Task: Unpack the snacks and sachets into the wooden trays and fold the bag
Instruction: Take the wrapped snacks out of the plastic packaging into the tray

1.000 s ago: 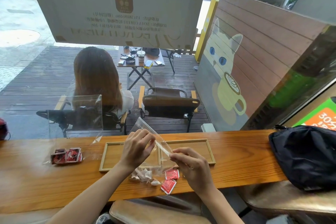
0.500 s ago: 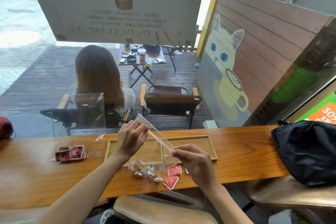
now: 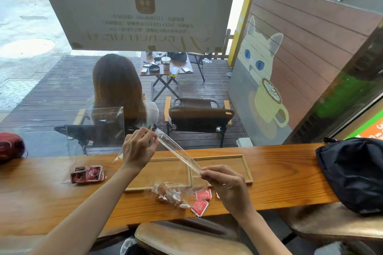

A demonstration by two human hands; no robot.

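A clear plastic bag point(image 3: 178, 154) is stretched between my hands above the wooden counter. My left hand point(image 3: 138, 149) pinches its upper end and my right hand point(image 3: 222, 182) pinches its lower end. Wrapped brown snacks point(image 3: 169, 193) sit in the bag's bottom on the counter. Red sachets point(image 3: 202, 201) lie beside them, near my right hand. Two shallow wooden trays point(image 3: 234, 164) lie side by side behind the bag, with nothing visible in them. A second clear bag point(image 3: 97, 130) stands at the left with red and black packets point(image 3: 88, 174) in its bottom.
The counter point(image 3: 279, 182) runs along a window. A black bag point(image 3: 354, 172) rests at its right end and a red object point(image 3: 10, 147) at its left end. Padded stools stand below the front edge. Outside, a person sits on a deck with chairs.
My left hand has risen and drawn left, pulling the bag's top edge taut. My right hand stays low near the sachets.
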